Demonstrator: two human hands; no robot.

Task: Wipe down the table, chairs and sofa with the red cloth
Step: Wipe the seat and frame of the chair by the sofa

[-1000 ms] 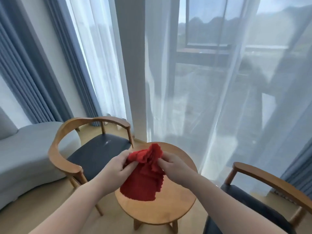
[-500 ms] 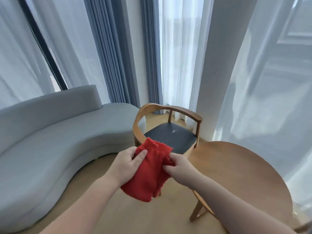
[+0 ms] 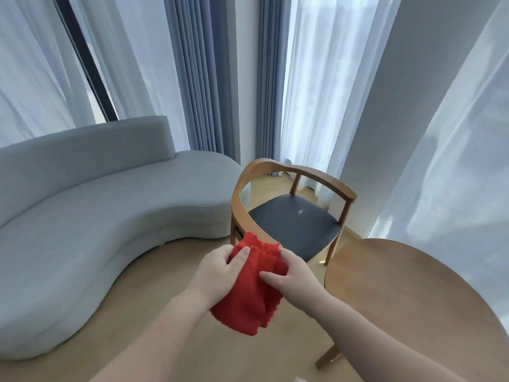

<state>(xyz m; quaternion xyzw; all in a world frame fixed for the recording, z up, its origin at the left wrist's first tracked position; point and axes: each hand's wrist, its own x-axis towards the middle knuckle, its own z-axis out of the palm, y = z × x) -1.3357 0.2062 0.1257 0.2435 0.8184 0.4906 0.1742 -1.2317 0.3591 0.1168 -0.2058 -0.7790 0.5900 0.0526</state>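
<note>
A red cloth point(image 3: 249, 304) hangs bunched between both hands in mid-air, above the floor. My left hand point(image 3: 217, 274) grips its upper left edge; my right hand point(image 3: 293, 277) pinches its right side. Just beyond the hands stands a wooden chair point(image 3: 325, 177) with a curved backrest and a dark seat point(image 3: 294, 224). The round wooden table point(image 3: 407, 293) is at the right, under my right forearm. A curved grey sofa point(image 3: 91, 216) fills the left side.
Blue curtains point(image 3: 203, 73) and sheer white curtains point(image 3: 325, 78) hang behind the chair and sofa. A white pillar point(image 3: 413, 92) stands at the right. Light wooden floor point(image 3: 165, 312) runs between the sofa and the table.
The view has swung left, from the table and both chairs to the sofa and one chair. Both hands kept hold of the red cloth and moved off the tabletop.
</note>
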